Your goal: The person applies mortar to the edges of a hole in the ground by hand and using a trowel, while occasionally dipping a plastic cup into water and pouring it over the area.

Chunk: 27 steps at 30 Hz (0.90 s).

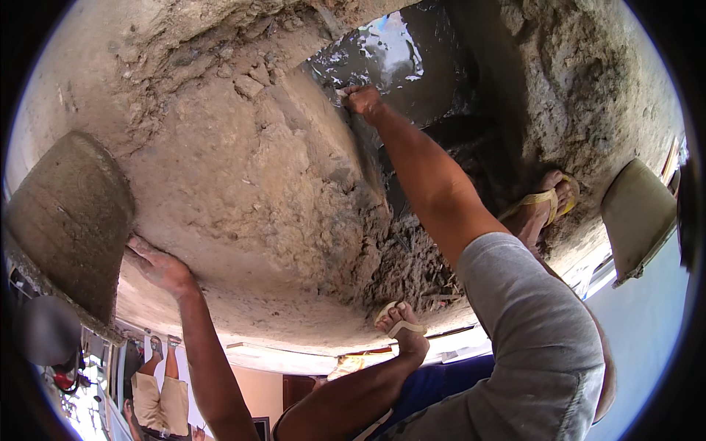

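My right hand point(362, 101) reaches down at the edge of a dug pit, just over the dark water point(375, 66) in it. Its fingers are closed around a small pale piece point(342, 93), too little of which shows to name. My left hand point(160, 266) rests flat on the dry ground point(243, 198), fingers stretched out and holding nothing. Its fingertips lie beside the base of a grey, rough concrete-looking block point(73, 191). Bright light reflects off the water below my right hand.
Crumbly earth point(412, 261) and loose lumps point(248, 87) line the pit's rim. My sandalled feet point(403, 317) stand by its near and right edges. Another grey block point(640, 213) stands at the far right. A person in beige shorts point(160, 404) is at the lower left.
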Available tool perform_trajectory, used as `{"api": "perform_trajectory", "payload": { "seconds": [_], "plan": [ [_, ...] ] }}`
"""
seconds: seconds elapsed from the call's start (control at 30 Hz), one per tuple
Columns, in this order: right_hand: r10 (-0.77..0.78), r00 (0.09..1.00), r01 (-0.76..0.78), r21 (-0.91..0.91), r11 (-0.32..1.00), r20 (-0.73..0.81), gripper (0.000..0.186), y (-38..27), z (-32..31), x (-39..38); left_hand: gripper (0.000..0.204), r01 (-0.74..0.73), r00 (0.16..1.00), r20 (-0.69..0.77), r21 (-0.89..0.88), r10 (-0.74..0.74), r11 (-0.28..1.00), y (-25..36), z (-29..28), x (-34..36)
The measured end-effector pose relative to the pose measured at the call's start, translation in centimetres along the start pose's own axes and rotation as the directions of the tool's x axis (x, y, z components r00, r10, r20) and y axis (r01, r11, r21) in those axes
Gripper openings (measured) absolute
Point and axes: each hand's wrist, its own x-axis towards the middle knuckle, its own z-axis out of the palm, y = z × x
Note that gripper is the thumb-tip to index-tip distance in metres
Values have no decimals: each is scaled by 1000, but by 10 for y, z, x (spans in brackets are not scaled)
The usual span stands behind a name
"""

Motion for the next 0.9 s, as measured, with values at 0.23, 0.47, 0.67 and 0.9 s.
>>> {"api": "perform_trajectory", "payload": {
  "seconds": [0.23, 0.47, 0.67, 0.9],
  "plan": [
    [87, 975, -152, -325, 933, -206, 29, -59, -32, -72, 67, -59, 998, 9, -17, 59, 998, -1, -1, 0],
    [80, 923, -258, -452, 854, -376, 33, 13, -112, -96, 62, -46, 999, -2, 42, 46, 998, 1, 0, 0],
    [-243, 766, 217, -117, 969, -596, 29, 104, -200, -104, 64, -47, 999, -10, 21, 47, 999, 7, 4, 1],
    [-15, 945, 181, 481, 858, -328, 20, 91, -182, -88, 57, 75, 997, 23, -206, -72, 976, -17, -3, 1]
  ]
}}
